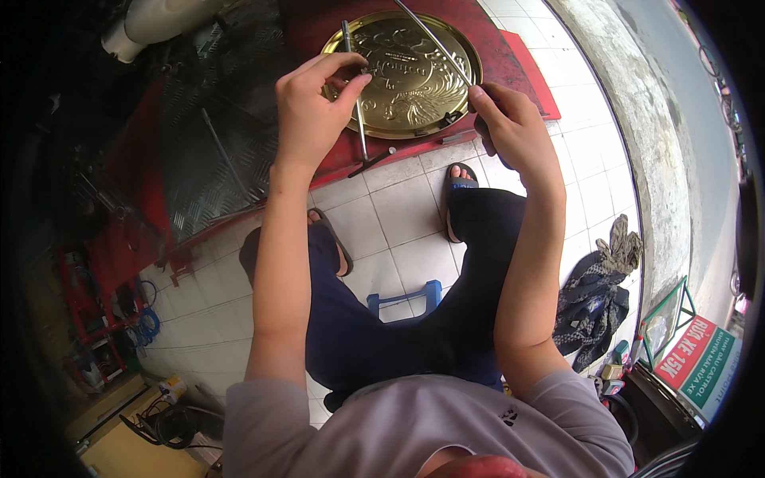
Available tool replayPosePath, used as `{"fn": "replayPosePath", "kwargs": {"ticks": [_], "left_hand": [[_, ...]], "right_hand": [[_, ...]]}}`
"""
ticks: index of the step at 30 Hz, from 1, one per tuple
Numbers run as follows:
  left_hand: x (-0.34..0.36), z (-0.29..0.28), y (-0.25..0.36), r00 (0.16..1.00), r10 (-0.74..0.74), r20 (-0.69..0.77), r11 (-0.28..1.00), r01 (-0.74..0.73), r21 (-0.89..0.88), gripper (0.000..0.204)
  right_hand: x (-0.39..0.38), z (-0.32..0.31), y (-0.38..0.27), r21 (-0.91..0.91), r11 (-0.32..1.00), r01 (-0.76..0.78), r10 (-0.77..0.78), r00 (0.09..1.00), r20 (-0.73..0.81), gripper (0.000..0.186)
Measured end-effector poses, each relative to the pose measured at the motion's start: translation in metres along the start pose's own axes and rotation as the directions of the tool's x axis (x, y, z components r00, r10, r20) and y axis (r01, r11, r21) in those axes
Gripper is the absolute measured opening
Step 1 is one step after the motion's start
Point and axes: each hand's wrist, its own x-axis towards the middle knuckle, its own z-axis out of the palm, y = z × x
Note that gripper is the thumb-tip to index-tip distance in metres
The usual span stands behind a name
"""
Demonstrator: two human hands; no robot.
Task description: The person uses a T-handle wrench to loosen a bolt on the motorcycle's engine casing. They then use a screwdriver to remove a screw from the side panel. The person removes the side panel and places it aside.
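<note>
Over a round embossed gold tray (pixel 414 80), my left hand (pixel 323 107) has its fingers curled and pinched, on something too small to make out. Below them, a silver T-handle wrench (pixel 358 119) lies across the tray's left side, its dark crossbar over the front edge. My right hand (pixel 514 131) is closed at the tray's right rim, gripping the lower end of a long silver rod tool (pixel 434 40) that slants up to the back left; its handle is mostly hidden by my fingers.
A red platform (pixel 526 80) with black diamond plate (pixel 215 167) bears the tray. A blue stool (pixel 433 296) stands on white tiles between my legs. At right lie dark cloths (pixel 598 295) near signboards (pixel 689 358); blue hose (pixel 147 323) hangs at left.
</note>
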Motion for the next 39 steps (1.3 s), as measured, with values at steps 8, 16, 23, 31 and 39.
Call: {"fn": "replayPosePath", "kwargs": {"ticks": [8, 16, 23, 31, 39], "left_hand": [[-0.028, -0.071, 0.002, 0.948, 0.068, -0.310, 0.988, -0.107, -0.111, 0.021], [-0.050, -0.110, -0.002, 0.886, 0.040, -0.463, 0.975, -0.135, -0.174, 0.022], [-0.055, -0.119, -0.002, 0.887, -0.003, -0.462, 0.972, -0.105, -0.209, 0.022], [-0.053, -0.113, -0.001, 0.912, -0.220, -0.347, 0.788, -0.043, -0.614, 0.022], [-0.054, -0.099, -0.007, 0.914, -0.405, 0.022, 0.231, 0.126, -0.965, 0.022]], "right_hand": [[-0.033, 0.014, -0.003, 0.108, 0.981, 0.160, -0.182, 0.954, 0.240, 0.034], [-0.048, 0.026, -0.004, 0.086, 0.962, 0.260, -0.274, 0.905, 0.326, 0.037], [-0.045, 0.041, -0.005, 0.014, 0.949, 0.314, -0.296, 0.879, 0.373, 0.040], [-0.045, 0.043, -0.002, -0.020, 0.949, 0.314, -0.287, 0.891, 0.353, 0.041], [-0.047, 0.042, -0.003, 0.022, 0.950, 0.311, -0.299, 0.889, 0.346, 0.038]]}}
